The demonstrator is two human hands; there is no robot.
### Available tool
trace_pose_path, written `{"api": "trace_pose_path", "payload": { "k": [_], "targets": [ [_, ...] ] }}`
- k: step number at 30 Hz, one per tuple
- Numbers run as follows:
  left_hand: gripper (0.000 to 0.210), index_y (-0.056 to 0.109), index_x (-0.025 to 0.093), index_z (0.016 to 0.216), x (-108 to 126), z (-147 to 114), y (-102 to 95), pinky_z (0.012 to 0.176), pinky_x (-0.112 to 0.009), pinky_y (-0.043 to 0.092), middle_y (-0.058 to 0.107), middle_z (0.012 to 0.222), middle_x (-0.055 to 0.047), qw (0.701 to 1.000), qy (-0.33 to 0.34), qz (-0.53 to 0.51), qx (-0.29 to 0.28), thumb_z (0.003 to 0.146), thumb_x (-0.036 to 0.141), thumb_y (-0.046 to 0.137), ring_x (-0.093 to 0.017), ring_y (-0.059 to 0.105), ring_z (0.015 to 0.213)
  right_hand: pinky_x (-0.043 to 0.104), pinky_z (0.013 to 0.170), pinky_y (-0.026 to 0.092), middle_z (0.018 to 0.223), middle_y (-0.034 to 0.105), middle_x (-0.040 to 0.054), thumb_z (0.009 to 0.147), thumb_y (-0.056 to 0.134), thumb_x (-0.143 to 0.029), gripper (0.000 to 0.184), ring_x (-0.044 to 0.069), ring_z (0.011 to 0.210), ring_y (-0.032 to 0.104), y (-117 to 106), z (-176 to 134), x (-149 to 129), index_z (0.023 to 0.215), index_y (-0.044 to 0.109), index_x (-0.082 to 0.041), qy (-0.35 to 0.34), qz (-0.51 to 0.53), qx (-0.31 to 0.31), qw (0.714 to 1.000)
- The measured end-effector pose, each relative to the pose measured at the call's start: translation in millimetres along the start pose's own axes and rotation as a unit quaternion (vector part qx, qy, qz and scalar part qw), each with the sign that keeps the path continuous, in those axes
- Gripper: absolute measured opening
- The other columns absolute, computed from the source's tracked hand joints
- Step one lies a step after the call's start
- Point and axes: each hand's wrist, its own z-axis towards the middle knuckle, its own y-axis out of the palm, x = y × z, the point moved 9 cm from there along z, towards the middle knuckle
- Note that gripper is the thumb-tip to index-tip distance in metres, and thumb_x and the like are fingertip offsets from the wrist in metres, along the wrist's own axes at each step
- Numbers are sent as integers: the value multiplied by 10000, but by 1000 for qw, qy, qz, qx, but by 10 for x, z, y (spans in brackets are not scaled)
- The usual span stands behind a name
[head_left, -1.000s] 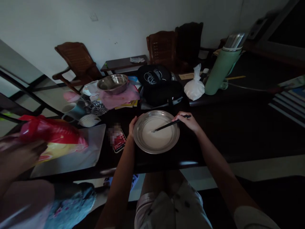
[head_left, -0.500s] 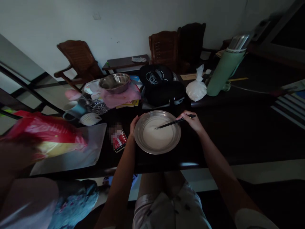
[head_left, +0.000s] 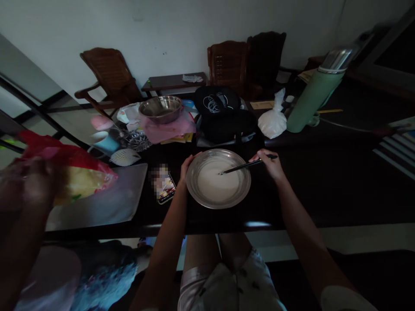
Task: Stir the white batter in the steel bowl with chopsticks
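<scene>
A wide metal bowl (head_left: 192,190) stands on the dark table in front of me, part filled with a smooth off-white batter (head_left: 215,183). My left hand (head_left: 188,166) grips the bowl by its left rim, the fingers partly hidden behind it. Above the right rim, my right hand (head_left: 269,162) is closed around dark chopsticks (head_left: 241,166). They slant down to the left, and their tips dip into the batter near its middle.
Left of the bowl lie a lit phone (head_left: 167,188) and a pale mat (head_left: 129,194). Another person's hand (head_left: 39,181) is at a red plastic bag (head_left: 71,160). Behind are an empty metal bowl (head_left: 160,108), a black bag (head_left: 223,121), a tied bag of white powder (head_left: 272,121) and a green thermos (head_left: 316,95).
The view has shifted slightly, moving the whole scene right. At left, the other person's hand has come onto the red bag, which has changed shape. My hands keep their hold.
</scene>
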Motion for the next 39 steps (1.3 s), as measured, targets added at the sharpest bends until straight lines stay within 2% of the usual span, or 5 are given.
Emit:
{"api": "trace_pose_path", "payload": {
  "k": [8,15,22,29,39],
  "targets": [
    [421,713,112,1115,-1,1,-8,1051,-416,431,761,1057,-94,1000,-10,-4,3,848,376,523,-305,625,1177,340,733,535,673,731,28,810,654,-579,400,203,692,702,258,-45,-34,631,675,-221,3,12,-83,996],
    [457,688,123,1183,4,8,-14,1046,-428,438,756,1083,-91,1000,-4,8,-3,841,387,541,-312,622,1181,338,690,522,622,713,26,843,624,-563,422,199,636,684,7,-17,-67,592,646,-223,-7,7,-4,1000],
    [446,680,115,1196,-13,26,-30,1035,-426,451,760,1068,-87,1000,-19,-5,4,872,358,494,-301,641,1152,352,732,538,672,736,31,803,653,-594,404,210,695,703,313,-49,-114,629,676,-230,-7,5,-89,996],
    [442,678,122,1204,-13,13,-22,1042,-418,443,761,1064,-80,1000,-19,-4,1,881,364,495,-295,640,1156,351,698,523,646,724,27,844,621,-568,408,202,658,682,71,-15,-112,618,658,-230,-20,-8,-12,1000],
    [451,683,111,1189,-5,-17,8,1040,-414,439,761,1057,-90,1000,-23,-12,0,846,365,536,-304,645,1141,354,739,539,705,739,40,805,662,-581,388,212,726,706,281,-62,-184,662,691,-221,-18,-13,-71,997]
  ]
}}
